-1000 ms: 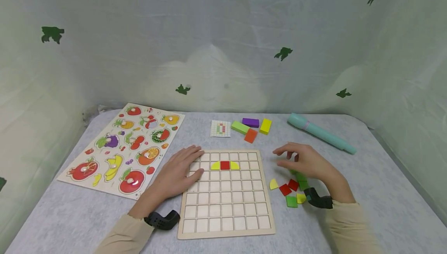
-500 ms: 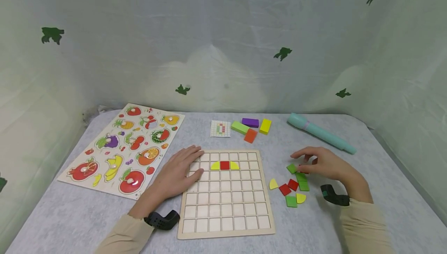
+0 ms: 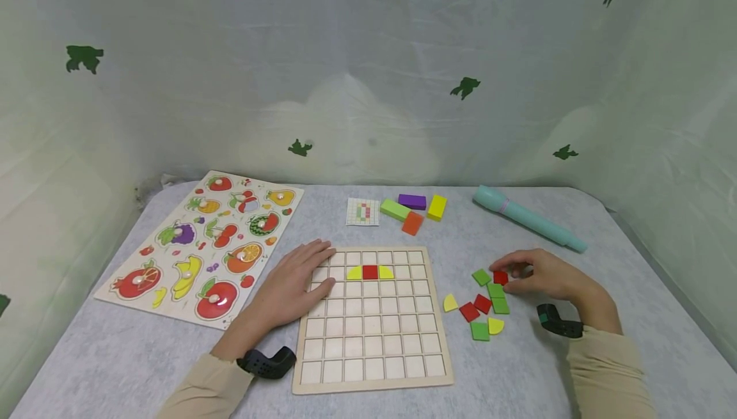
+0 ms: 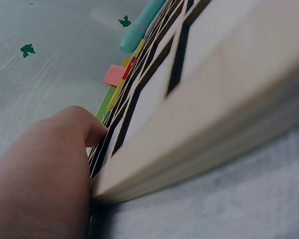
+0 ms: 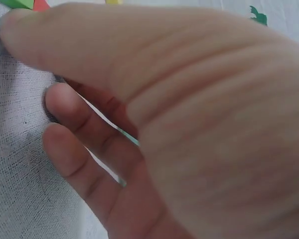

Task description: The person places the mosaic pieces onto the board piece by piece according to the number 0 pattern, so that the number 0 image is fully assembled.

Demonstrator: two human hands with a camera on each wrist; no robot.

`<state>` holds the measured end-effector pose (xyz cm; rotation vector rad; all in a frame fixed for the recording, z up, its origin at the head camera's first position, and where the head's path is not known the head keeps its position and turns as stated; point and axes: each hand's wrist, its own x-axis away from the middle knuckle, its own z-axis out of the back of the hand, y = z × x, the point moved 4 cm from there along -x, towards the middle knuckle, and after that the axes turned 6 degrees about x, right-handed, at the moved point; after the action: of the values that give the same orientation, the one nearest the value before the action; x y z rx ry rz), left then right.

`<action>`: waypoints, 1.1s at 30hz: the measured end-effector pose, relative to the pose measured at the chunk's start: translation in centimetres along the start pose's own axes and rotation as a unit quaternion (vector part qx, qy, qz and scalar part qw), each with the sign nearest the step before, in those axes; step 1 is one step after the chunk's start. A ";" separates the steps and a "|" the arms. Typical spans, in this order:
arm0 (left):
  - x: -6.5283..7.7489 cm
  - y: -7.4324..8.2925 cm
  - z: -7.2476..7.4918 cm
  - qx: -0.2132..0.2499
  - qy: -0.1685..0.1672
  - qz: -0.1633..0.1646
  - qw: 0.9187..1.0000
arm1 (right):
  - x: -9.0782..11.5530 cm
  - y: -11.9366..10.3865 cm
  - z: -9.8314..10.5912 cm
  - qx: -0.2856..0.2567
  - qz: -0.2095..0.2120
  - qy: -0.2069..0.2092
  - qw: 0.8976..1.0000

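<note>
Right hand [image 3: 547, 276] outward — tiles [image 3: 370, 272] in board [image 3: 373, 348]

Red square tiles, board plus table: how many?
4: one red tile on the board between two yellow pieces; one at the right hand; another and a fourth loose right of the board. Any under that hand would be hidden.

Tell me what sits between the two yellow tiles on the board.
A red tile sits in the one cell between the yellow tiles on the board, as the head view shows.
</note>
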<state>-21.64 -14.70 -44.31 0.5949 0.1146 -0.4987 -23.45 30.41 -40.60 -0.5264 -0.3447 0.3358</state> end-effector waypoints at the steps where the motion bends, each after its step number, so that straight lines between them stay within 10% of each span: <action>1: 0.0 0.0 0.0 0.000 0.000 0.000 1.000 | 0.0 0.1 0.0 0.001 0.000 0.002 1.000; 33: 0.3 -0.2 -0.2 0.007 0.003 0.000 1.000 | -4.7 -10.9 -5.5 -0.012 0.136 0.042 0.990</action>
<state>-21.50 -14.86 -44.66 0.6110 0.1166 -0.4974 -22.95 17.34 -40.30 -0.6113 -0.1945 0.5723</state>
